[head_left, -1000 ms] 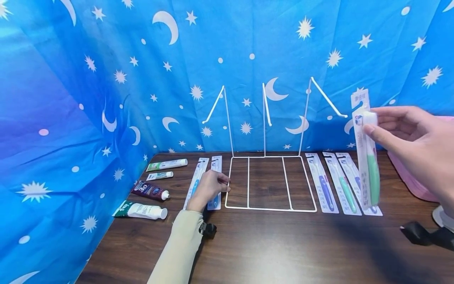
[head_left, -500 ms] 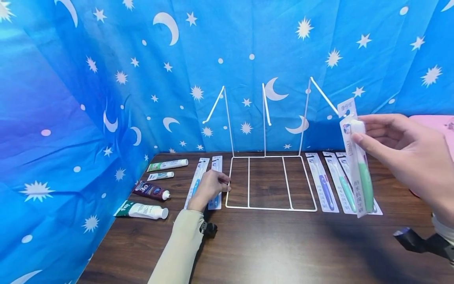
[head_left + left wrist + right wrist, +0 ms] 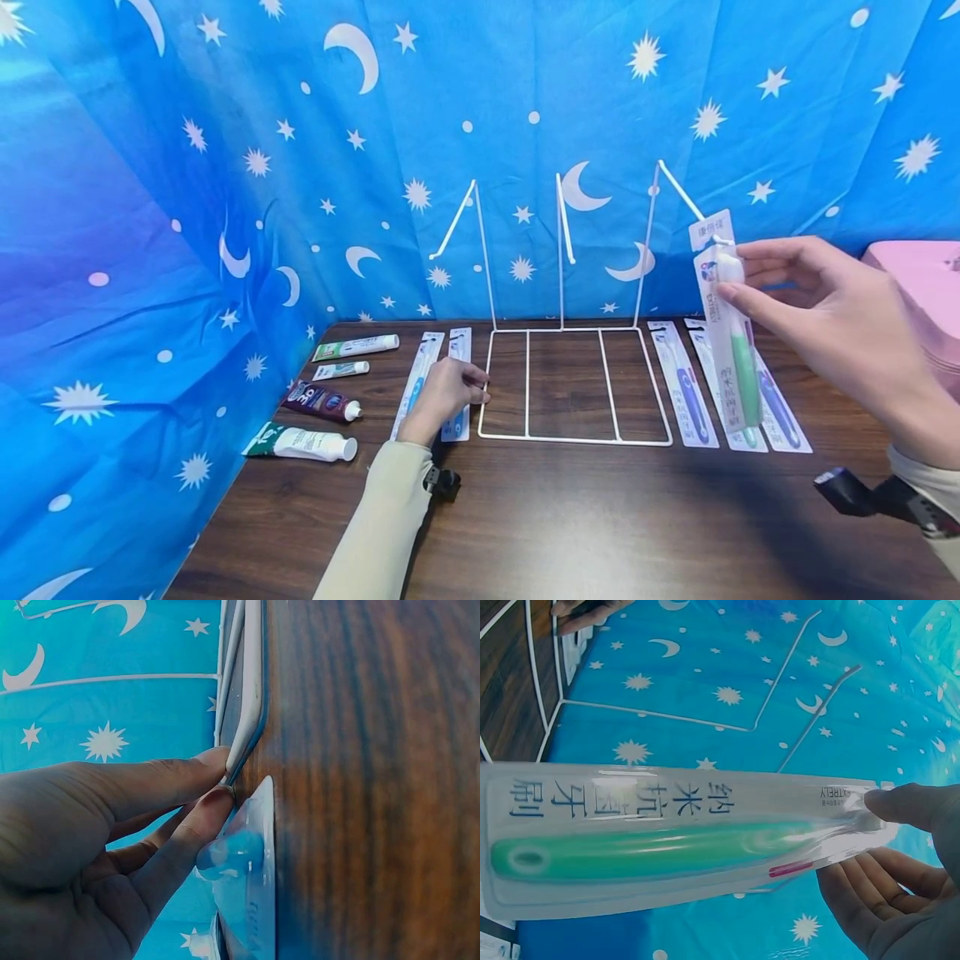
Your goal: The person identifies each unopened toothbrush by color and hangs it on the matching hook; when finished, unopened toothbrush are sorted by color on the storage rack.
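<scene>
My right hand (image 3: pixel 832 300) pinches the upper end of a packaged toothbrush (image 3: pixel 742 375) with a green handle, held upright and slightly tilted. Its card top overlaps the end of the rack's right prong (image 3: pixel 681 190); whether the prong passes through the card's hole, I cannot tell. On the table stands a white wire rack (image 3: pixel 570 442) with three upright prongs. Thumb and finger of my left hand (image 3: pixel 448 390) pinch the rack's left base wire, as the left wrist view shows at the wire's bent corner (image 3: pixel 246 735). Beneath that hand lies a blue packaged toothbrush (image 3: pixel 457 427).
Another blue packaged toothbrush (image 3: pixel 415 387) lies left of the rack. Several toothpaste tubes (image 3: pixel 300 442) lie farther left. To the right are packaged toothbrushes with purple (image 3: pixel 692 400) and green handles. A pink object (image 3: pixel 918 283) sits at the right edge, before a blue curtain (image 3: pixel 480 75).
My right hand has moved left with the green toothbrush, bringing its card top to the right prong's end. The left hand has stayed on the rack's base wire.
</scene>
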The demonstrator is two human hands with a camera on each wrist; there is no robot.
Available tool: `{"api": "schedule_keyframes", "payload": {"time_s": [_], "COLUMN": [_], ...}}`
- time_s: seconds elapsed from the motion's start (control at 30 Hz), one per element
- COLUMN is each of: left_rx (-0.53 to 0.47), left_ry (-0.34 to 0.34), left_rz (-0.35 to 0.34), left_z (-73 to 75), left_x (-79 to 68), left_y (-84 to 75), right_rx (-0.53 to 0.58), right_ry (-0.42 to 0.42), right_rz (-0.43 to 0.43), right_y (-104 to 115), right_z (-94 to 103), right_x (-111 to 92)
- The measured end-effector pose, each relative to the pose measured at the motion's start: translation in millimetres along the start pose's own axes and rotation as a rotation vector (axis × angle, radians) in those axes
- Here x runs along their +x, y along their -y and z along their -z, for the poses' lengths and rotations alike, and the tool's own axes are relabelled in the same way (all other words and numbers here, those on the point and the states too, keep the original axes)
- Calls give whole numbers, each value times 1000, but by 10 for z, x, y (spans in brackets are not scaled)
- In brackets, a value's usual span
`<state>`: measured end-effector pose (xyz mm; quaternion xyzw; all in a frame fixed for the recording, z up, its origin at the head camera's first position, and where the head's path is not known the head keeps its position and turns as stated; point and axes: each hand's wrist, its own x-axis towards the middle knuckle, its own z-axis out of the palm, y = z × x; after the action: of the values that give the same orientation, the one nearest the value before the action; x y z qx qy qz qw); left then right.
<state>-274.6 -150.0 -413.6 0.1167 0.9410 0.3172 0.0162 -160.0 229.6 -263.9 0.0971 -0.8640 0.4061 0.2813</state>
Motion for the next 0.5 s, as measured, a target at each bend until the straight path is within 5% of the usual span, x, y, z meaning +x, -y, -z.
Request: {"api": "schedule_keyframes", "payload": {"time_s": [0.5], "left_rx": [6], "left_ry": [-6], "left_rz": [-16], "left_z": [-12], "left_x": [15], "left_y": [18], "right_rx": [-62], "right_ry": [-13], "right_rz": [-6], "right_y": [-122], "right_z": [-180], "right_x": [276]}}
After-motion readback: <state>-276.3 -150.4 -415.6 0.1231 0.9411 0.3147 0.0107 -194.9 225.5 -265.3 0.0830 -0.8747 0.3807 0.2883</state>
